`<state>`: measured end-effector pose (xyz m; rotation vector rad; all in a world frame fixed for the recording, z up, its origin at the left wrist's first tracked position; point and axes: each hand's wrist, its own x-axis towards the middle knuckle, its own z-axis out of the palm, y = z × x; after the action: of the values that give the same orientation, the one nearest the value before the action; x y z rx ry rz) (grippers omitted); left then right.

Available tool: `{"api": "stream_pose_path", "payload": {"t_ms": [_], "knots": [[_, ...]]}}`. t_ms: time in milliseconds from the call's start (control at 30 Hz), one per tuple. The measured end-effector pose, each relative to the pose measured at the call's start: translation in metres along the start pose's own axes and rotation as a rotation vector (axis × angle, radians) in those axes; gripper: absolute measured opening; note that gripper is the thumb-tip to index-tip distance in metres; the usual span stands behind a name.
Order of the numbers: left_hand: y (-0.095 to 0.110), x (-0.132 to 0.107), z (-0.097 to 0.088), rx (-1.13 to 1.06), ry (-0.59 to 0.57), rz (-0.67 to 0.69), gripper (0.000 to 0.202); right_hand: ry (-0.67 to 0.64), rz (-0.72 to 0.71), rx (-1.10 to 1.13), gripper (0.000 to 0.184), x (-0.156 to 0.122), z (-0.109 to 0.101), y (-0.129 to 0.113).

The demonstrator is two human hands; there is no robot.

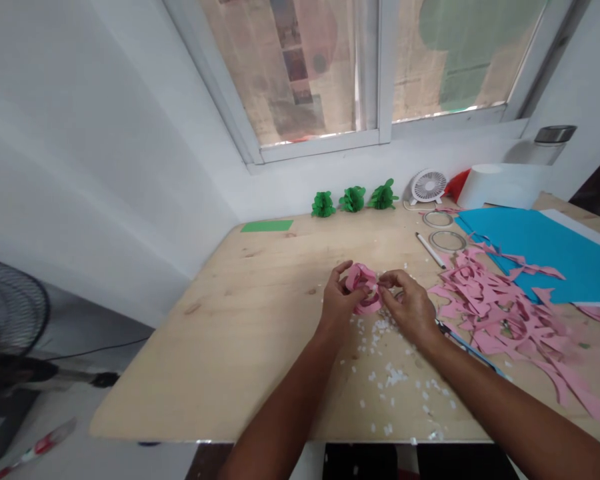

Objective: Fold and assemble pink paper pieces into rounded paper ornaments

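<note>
A pink paper flower (363, 272) made of curled strips is held above the middle of the wooden table (220, 320). My left hand (339, 299) grips its left side, with the thumb pressed on the paper near the centre. At its right side my right hand (405, 303) is closed in a pinch, thumb and forefinger at the flower's edge. Whatever tiny piece may lie between those fingertips is too small to make out. Small white bits (394, 375) are scattered on the wood beneath and in front of my hands. A roll of tape is partly hidden behind my right hand.
Pink paper scraps (505, 313) pile up on the right beside blue sheets (555, 247). A marker (430, 251), tape rolls (447, 241) and a small white fan (428, 186) stand or lie farther back. Three green paper shapes (353, 199) line the wall, near a green strip (267, 226).
</note>
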<state>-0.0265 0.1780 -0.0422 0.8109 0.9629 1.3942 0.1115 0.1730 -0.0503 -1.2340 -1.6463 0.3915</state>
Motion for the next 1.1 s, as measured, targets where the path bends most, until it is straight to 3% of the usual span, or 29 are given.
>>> {"api": "stream_pose_path", "payload": {"t_ms": [467, 833, 1100], "knots": [[-0.0035, 0.0007, -0.0014, 0.038, 0.015, 0.031, 0.064, -0.095, 0.104, 0.064, 0.011, -0.0001, 0.0031, 0.0023], [0.0025, -0.0021, 0.0022, -0.073, -0.045, -0.048, 0.064, -0.046, 0.15, 0.075, 0.013, 0.0022, -0.0008, -0.0047], [0.0034, -0.0027, 0.0049, -0.064, 0.007, -0.02, 0.064, -0.039, 0.094, 0.063, 0.012, 0.0004, 0.0008, -0.0038]]}}
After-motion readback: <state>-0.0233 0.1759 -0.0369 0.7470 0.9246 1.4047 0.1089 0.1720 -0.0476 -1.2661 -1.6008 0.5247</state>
